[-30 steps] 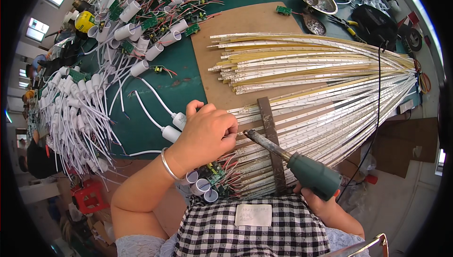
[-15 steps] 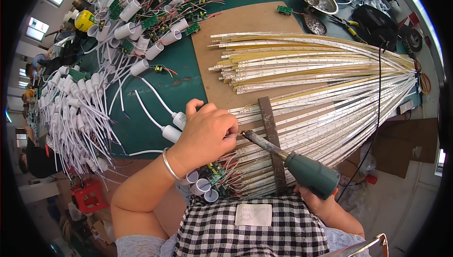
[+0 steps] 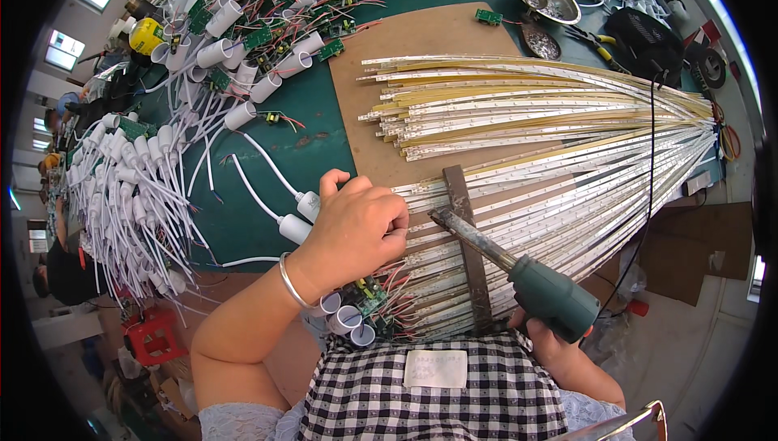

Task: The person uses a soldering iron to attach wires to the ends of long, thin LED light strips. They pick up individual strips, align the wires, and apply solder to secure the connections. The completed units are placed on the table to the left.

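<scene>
My right hand [image 3: 549,348] is wrapped round a soldering iron [image 3: 556,297] with a green handle. The iron's dark tip is over the LED strips [image 3: 559,218], a short way right of my left hand [image 3: 356,226]. The left fingers are pinched together at the strips' near ends; whatever lies between them is hidden. A dark flat bar [image 3: 468,251] rests across the strips. Beside my left wrist are white plastic sleeves [image 3: 346,319] and a green circuit board [image 3: 370,297] with red wires. Two white cylinders [image 3: 293,229] with cables lie left of that hand.
A brown board [image 3: 356,76] lies on the green table [image 3: 284,141], under another bundle of LED strips [image 3: 486,109]. Heaped cabled white parts [image 3: 130,157] cover the left. At the back right are a metal bowl [image 3: 545,0], pliers [image 3: 596,46] and a tape roll [image 3: 709,68]. A black cord [image 3: 651,149] hangs across the strips.
The soldering iron has moved right, away from my left fingertips, along with my right hand. My left hand stays in place.
</scene>
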`<state>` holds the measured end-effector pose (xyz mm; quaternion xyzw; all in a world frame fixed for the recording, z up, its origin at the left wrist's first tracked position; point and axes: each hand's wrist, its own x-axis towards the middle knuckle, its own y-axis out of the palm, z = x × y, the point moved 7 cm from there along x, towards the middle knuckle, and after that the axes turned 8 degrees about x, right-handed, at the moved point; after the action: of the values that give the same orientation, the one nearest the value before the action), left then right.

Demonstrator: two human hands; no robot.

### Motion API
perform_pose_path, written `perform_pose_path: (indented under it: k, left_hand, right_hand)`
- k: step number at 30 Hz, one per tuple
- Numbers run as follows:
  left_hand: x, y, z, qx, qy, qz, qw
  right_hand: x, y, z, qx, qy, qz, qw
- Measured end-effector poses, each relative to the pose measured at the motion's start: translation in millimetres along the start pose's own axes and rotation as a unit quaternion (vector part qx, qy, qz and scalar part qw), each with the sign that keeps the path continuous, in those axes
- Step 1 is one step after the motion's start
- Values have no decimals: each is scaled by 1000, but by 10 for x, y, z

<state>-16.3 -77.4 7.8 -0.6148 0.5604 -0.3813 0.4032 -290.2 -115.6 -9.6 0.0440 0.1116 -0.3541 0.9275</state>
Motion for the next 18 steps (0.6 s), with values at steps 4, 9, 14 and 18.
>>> perform_pose_path:
  k: [4, 9, 14, 18]
  left_hand:
    - [7, 12, -5, 0, 1, 1, 1000]
    - [-3, 6, 3, -5, -4, 3, 1000]
    - [8, 14, 3, -13, -2, 4, 1000]
    - [-3, 8, 1, -11, -2, 3, 1000]
  right_hand:
    - [-33, -35, -35, -14, 35, -22, 999]
    - [-79, -63, -123, -64, 75, -24, 995]
    - [-66, -54, -84, -55, 57, -29, 996]
    - [-60, -54, -87, -59, 47, -28, 997]
